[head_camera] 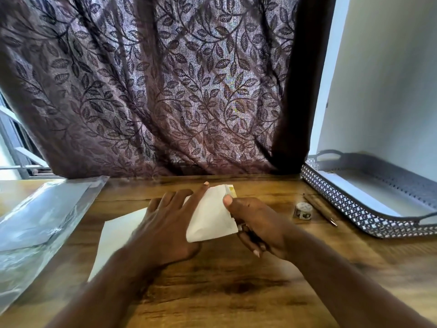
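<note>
A small white envelope (211,215) is lifted above the wooden table (236,280), with a yellow-edged paper (230,189) poking out of its top. My right hand (255,223) grips the envelope's right edge, thumb on its front face. My left hand (168,218) lies against the envelope's left side with straight fingers, the index finger along its upper edge. Under my left hand a flat white sheet (113,237) rests on the table.
A clear plastic sleeve (40,221) lies at the left. At the right stand a small roll of patterned tape (303,210), a pen (320,209) and a perforated metal tray (369,202). A leaf-patterned curtain (165,91) hangs behind the table.
</note>
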